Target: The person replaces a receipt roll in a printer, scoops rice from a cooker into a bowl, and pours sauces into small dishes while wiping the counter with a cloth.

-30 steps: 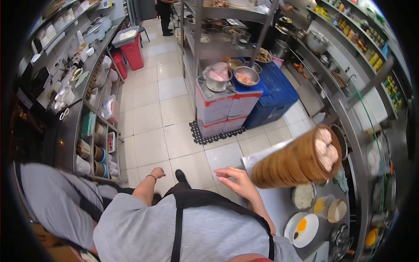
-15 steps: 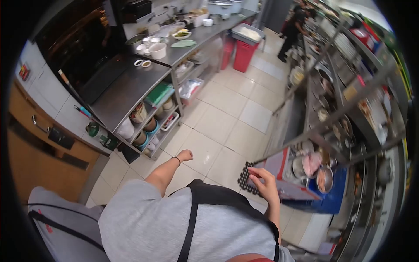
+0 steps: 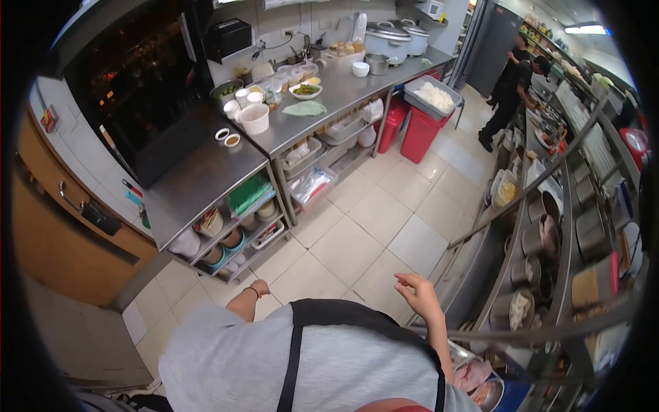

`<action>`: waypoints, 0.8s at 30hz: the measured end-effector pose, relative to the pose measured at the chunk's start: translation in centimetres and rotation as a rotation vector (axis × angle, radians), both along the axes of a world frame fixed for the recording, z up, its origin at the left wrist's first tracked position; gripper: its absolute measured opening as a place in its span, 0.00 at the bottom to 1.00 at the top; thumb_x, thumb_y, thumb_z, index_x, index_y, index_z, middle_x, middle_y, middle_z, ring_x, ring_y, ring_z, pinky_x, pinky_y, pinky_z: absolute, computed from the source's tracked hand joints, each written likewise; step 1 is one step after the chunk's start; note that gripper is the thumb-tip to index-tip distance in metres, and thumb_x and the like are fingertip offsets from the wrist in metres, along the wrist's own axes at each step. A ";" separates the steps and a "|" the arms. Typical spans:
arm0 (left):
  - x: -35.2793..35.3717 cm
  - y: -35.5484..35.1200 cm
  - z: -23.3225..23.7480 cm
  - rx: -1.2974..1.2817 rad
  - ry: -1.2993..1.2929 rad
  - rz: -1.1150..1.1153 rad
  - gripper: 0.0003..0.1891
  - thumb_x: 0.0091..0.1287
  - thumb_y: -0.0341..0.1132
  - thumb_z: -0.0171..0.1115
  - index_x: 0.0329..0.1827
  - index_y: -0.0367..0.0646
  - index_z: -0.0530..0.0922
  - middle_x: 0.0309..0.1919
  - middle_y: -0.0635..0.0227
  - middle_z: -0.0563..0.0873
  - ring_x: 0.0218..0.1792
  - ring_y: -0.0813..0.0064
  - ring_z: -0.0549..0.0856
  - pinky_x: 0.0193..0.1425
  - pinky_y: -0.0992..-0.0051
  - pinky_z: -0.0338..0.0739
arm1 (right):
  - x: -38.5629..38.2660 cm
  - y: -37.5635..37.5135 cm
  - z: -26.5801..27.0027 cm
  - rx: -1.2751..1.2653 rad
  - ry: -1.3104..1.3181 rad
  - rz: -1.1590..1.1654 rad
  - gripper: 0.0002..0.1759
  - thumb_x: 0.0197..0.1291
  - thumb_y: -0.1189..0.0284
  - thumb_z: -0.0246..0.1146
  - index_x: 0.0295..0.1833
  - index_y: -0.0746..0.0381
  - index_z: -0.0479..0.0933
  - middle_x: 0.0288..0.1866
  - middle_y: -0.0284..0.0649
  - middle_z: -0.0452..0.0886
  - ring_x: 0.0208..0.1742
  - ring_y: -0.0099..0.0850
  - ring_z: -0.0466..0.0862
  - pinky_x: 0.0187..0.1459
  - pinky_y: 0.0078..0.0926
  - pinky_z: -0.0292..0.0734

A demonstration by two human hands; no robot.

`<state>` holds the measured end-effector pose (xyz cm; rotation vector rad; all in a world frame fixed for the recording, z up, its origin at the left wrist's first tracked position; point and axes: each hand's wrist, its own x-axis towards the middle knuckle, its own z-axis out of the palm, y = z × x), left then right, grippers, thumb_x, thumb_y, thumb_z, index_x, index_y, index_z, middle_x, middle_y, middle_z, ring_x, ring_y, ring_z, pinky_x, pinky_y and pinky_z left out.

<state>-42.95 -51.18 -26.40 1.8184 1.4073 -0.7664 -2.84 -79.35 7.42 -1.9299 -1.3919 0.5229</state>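
Note:
Above the tiled floor, my left hand (image 3: 259, 288) hangs with its fingers curled in and nothing showing in them; a dark band circles the wrist. It is nearest to the steel shelf unit (image 3: 266, 238), whose shelves carry a green packet (image 3: 248, 195) and several tubs. My right hand (image 3: 415, 294) is raised in front of my black apron (image 3: 329, 310), fingers apart and holding nothing. To its right runs a metal rail (image 3: 473, 242) along the cooking line. Below that forearm, a metal bowl (image 3: 489, 397) with pinkish food shows in part.
Along the left counter (image 3: 336, 96) stand a white bucket (image 3: 255, 119), a plate of green food (image 3: 305, 90) and large pots (image 3: 386, 42). Red bins (image 3: 420, 134) stand farther along, one under a grey tub (image 3: 432, 98). Co-workers in black (image 3: 511, 96) stand at the far right. Pans (image 3: 539, 240) line the right shelves.
The view has moved forward along the aisle and tilted up. The blue stand and bowls have slid down and back beside me. The person in grey at lower left has left view.

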 end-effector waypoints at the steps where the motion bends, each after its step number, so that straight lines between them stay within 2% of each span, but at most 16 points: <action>1: 1.2 0.6 0.4 0.010 0.005 0.005 0.12 0.50 0.40 0.61 0.24 0.39 0.82 0.21 0.61 0.83 0.22 0.70 0.84 0.27 0.71 0.78 | 1.8 2.1 0.0 -0.023 -0.029 0.055 0.14 0.53 0.69 0.62 0.46 0.61 0.77 0.38 0.45 0.80 0.40 0.39 0.80 0.41 0.31 0.74; 4: 5.3 1.9 0.8 0.087 -0.101 0.079 0.11 0.50 0.40 0.62 0.26 0.41 0.82 0.19 0.63 0.82 0.20 0.72 0.82 0.24 0.72 0.77 | 5.7 9.0 0.8 -0.001 -0.099 0.196 0.15 0.54 0.68 0.61 0.47 0.61 0.76 0.40 0.45 0.79 0.41 0.41 0.79 0.43 0.33 0.74; 6: 8.4 2.9 0.6 0.017 -0.301 0.304 0.11 0.49 0.41 0.62 0.30 0.43 0.82 0.17 0.65 0.81 0.17 0.73 0.79 0.22 0.74 0.75 | 7.6 13.6 1.0 0.049 -0.117 0.307 0.15 0.54 0.68 0.61 0.47 0.61 0.76 0.40 0.45 0.79 0.42 0.41 0.79 0.43 0.33 0.74; 9: 12.4 5.8 -0.2 -0.019 -0.310 0.299 0.12 0.48 0.41 0.63 0.32 0.45 0.82 0.16 0.66 0.80 0.15 0.75 0.76 0.21 0.74 0.74 | 10.3 20.9 1.0 0.155 -0.106 0.453 0.14 0.54 0.68 0.61 0.47 0.61 0.76 0.39 0.45 0.79 0.42 0.43 0.78 0.43 0.34 0.74; 11: 14.5 9.5 -0.6 -0.021 -0.257 0.249 0.12 0.48 0.41 0.63 0.32 0.43 0.82 0.18 0.65 0.81 0.18 0.73 0.80 0.23 0.73 0.75 | 12.4 25.4 0.7 0.116 -0.131 0.459 0.15 0.54 0.68 0.61 0.47 0.60 0.76 0.38 0.46 0.78 0.41 0.43 0.78 0.43 0.35 0.73; 13: 16.6 14.4 -1.6 0.016 -0.059 0.035 0.13 0.49 0.42 0.63 0.30 0.41 0.82 0.21 0.64 0.83 0.23 0.70 0.83 0.28 0.71 0.78 | 14.9 29.0 0.2 0.110 -0.139 0.454 0.14 0.53 0.68 0.61 0.47 0.59 0.77 0.38 0.45 0.78 0.41 0.43 0.78 0.43 0.34 0.73; 14: 17.8 17.0 -0.8 -0.001 -0.052 0.106 0.16 0.48 0.44 0.63 0.29 0.39 0.82 0.26 0.60 0.85 0.26 0.67 0.85 0.35 0.69 0.79 | 16.4 31.1 0.3 0.115 -0.146 0.436 0.14 0.53 0.68 0.61 0.47 0.59 0.77 0.38 0.45 0.79 0.42 0.43 0.78 0.43 0.34 0.73; 16: 20.4 23.6 -0.7 -0.037 -0.074 -0.033 0.16 0.46 0.42 0.62 0.29 0.37 0.82 0.30 0.55 0.84 0.29 0.65 0.85 0.38 0.68 0.79 | 19.2 34.0 0.5 0.116 -0.116 0.380 0.14 0.53 0.69 0.62 0.46 0.59 0.77 0.37 0.45 0.79 0.41 0.42 0.78 0.42 0.34 0.73; 17: 22.3 27.2 -1.7 0.114 -0.123 -0.098 0.15 0.45 0.41 0.61 0.29 0.37 0.82 0.31 0.54 0.84 0.31 0.64 0.85 0.38 0.67 0.78 | 20.8 35.3 0.3 0.118 -0.081 0.307 0.14 0.53 0.69 0.62 0.46 0.58 0.77 0.37 0.44 0.79 0.41 0.42 0.78 0.42 0.34 0.73; 18: 23.9 30.8 -2.4 0.266 -0.168 -0.161 0.15 0.43 0.39 0.60 0.30 0.36 0.82 0.32 0.53 0.84 0.33 0.63 0.84 0.39 0.66 0.78 | 22.4 36.5 0.1 0.158 -0.094 0.269 0.13 0.52 0.73 0.63 0.45 0.60 0.77 0.34 0.44 0.79 0.37 0.37 0.80 0.39 0.29 0.74; 19: 26.8 33.8 0.4 0.314 -0.133 -0.305 0.15 0.41 0.37 0.59 0.29 0.36 0.82 0.31 0.53 0.83 0.35 0.58 0.83 0.39 0.64 0.77 | 24.1 37.6 -0.2 0.156 -0.093 0.290 0.13 0.52 0.73 0.63 0.45 0.60 0.77 0.34 0.44 0.79 0.37 0.37 0.80 0.39 0.29 0.74; 20: 29.7 36.2 3.1 0.400 -0.257 -0.400 0.14 0.49 0.42 0.57 0.27 0.40 0.81 0.28 0.54 0.83 0.31 0.54 0.82 0.38 0.61 0.75 | 25.6 38.3 -0.7 0.149 -0.087 0.214 0.13 0.52 0.73 0.63 0.44 0.60 0.78 0.34 0.44 0.79 0.37 0.39 0.80 0.39 0.30 0.74; 21: 32.2 40.4 0.3 0.418 -0.316 -0.473 0.15 0.52 0.44 0.56 0.26 0.40 0.81 0.28 0.55 0.83 0.32 0.54 0.81 0.38 0.61 0.75 | 27.1 39.0 -1.3 0.145 -0.080 0.137 0.13 0.51 0.73 0.63 0.44 0.60 0.78 0.35 0.44 0.79 0.37 0.40 0.79 0.40 0.32 0.74; 22: 36.6 41.1 8.1 0.400 -0.396 -0.239 0.15 0.53 0.44 0.57 0.28 0.41 0.81 0.27 0.55 0.83 0.32 0.56 0.82 0.37 0.62 0.74 | 28.7 39.7 -1.9 0.150 -0.075 0.156 0.13 0.51 0.73 0.63 0.44 0.60 0.78 0.35 0.44 0.79 0.37 0.40 0.79 0.40 0.32 0.74; 23: 39.4 43.4 9.5 0.437 -0.568 -0.181 0.14 0.53 0.44 0.58 0.30 0.40 0.81 0.26 0.55 0.82 0.32 0.58 0.82 0.37 0.64 0.74 | 30.5 40.3 -2.6 0.118 -0.042 0.113 0.13 0.50 0.73 0.63 0.44 0.61 0.78 0.35 0.44 0.79 0.37 0.39 0.80 0.40 0.31 0.74; 24: 42.5 44.2 14.5 0.537 -0.674 -0.110 0.14 0.52 0.42 0.60 0.31 0.39 0.81 0.25 0.56 0.82 0.30 0.61 0.82 0.37 0.66 0.74 | 32.3 41.1 -3.2 0.085 -0.008 0.069 0.13 0.50 0.74 0.63 0.43 0.62 0.78 0.35 0.44 0.80 0.36 0.38 0.80 0.40 0.31 0.74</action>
